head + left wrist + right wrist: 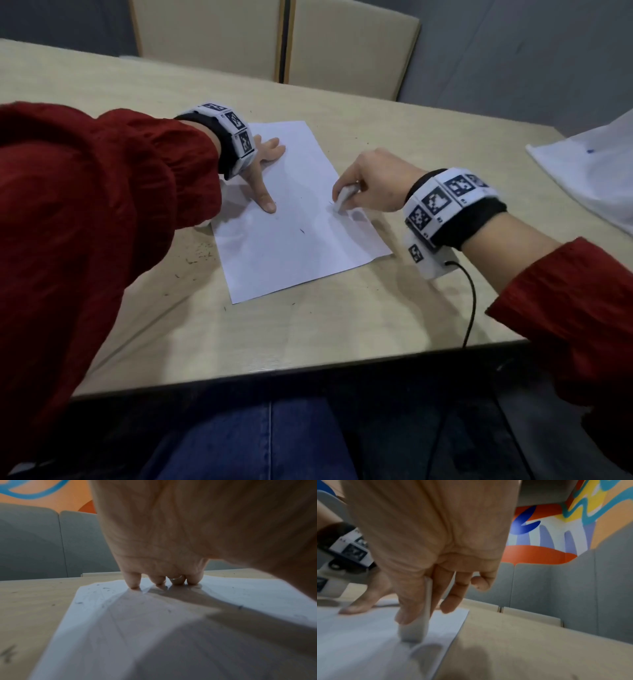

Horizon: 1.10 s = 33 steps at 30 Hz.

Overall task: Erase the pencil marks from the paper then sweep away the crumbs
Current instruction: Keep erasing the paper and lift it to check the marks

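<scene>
A white sheet of paper lies on the beige table. My left hand rests flat on its left part, fingers spread and pressing it down; the fingertips touch the sheet. My right hand pinches a white eraser between thumb and fingers, its tip on the paper near the right edge. The right wrist view shows the eraser standing on the paper. Faint marks and dark crumbs dot the sheet.
Eraser crumbs are scattered on the table left of the sheet. A second white sheet lies at the table's right edge. Two beige chair backs stand behind the far edge. A black cable hangs from my right wristband.
</scene>
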Available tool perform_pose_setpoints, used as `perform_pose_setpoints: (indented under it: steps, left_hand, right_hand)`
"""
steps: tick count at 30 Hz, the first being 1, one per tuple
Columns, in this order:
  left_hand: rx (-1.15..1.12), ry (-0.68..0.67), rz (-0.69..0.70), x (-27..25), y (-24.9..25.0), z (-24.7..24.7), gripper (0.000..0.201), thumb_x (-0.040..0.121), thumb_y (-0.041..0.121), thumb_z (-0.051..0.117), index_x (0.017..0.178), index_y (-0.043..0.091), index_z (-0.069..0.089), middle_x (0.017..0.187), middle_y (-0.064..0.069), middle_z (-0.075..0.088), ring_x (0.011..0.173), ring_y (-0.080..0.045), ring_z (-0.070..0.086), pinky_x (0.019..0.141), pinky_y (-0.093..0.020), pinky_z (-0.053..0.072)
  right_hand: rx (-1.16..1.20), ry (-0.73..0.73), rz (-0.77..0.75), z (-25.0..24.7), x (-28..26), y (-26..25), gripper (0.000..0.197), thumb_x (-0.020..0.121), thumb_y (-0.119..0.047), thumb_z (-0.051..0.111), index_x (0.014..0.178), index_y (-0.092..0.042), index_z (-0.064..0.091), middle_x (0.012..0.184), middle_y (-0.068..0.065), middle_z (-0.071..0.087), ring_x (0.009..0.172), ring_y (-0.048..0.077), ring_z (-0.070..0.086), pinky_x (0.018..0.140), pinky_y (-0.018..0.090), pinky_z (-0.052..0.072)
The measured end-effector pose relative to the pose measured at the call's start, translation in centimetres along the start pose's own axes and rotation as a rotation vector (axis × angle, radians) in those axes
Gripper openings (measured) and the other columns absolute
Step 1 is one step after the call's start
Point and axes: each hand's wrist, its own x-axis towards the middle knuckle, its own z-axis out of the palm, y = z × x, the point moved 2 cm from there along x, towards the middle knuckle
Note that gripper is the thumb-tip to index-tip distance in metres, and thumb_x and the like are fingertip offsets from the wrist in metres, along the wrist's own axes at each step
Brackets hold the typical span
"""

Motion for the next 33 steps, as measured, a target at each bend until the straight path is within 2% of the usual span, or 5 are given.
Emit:
perform_pose_setpoints:
  steps: [11,15,25,30,33]
  left_hand:
    - [0.028,0.003,0.019,0.4,0.3,-0.5,0.147,0.043,0.071,0.067,0.153,0.02,-0.017,0.161,0.0,-0.019,0.149,-0.029,-0.004,0.12,-0.05,0.005]
    - [0.043,-0.003,-0.007,0.4,0.1,-0.4,0.153,0.039,0.076,0.069,0.153,0.021,-0.016,0.161,0.0,-0.019,0.149,-0.03,-0.004,0.119,-0.051,0.005]
    - [0.167,0.147,0.053,-4.8,5.3,-0.2,0.084,0.085,0.043,0.07,0.152,0.015,0.027,0.142,-0.011,0.047,0.129,-0.026,0.043,0.098,-0.027,0.034]
    - [0.02,0.042,0.09,-6.5,7.6,3.6,0.104,0.068,0.071,0.067,0.153,0.04,0.015,0.163,-0.001,-0.005,0.149,-0.027,0.009,0.118,-0.041,0.012]
    - [-0.033,0.024,0.147,-7.4,7.8,4.4,0.092,0.074,0.053,0.075,0.15,0.042,0.024,0.161,-0.003,-0.018,0.149,-0.028,-0.004,0.118,-0.042,0.003]
  right_hand:
    - [-0.092,-0.031,-0.015,2.1,-6.8,0.5,0.015,0.083,-0.03,0.064,0.09,-0.042,0.072,0.09,-0.015,0.071,0.076,0.016,0.053,0.079,0.025,0.026]
    - [-0.209,-0.155,-0.012,1.0,-7.3,-0.1,0.016,0.083,-0.03,0.062,0.088,-0.042,0.071,0.062,-0.021,0.058,0.064,0.007,0.047,0.079,0.027,0.027]
    - [0.195,-0.018,0.001,2.3,-2.9,-1.7,0.018,0.079,-0.016,0.074,0.097,-0.021,0.074,0.094,0.0,0.07,0.081,0.015,0.058,0.076,0.021,0.043]
    - [0.204,0.06,-0.041,2.1,-2.7,-2.7,0.024,0.078,-0.017,0.077,0.102,-0.02,0.076,0.088,0.0,0.074,0.081,0.012,0.062,0.075,0.017,0.045]
    - [0.177,0.068,-0.075,2.7,-2.6,-3.6,0.021,0.079,-0.012,0.072,0.098,-0.02,0.077,0.084,0.002,0.074,0.08,0.014,0.063,0.076,0.021,0.048]
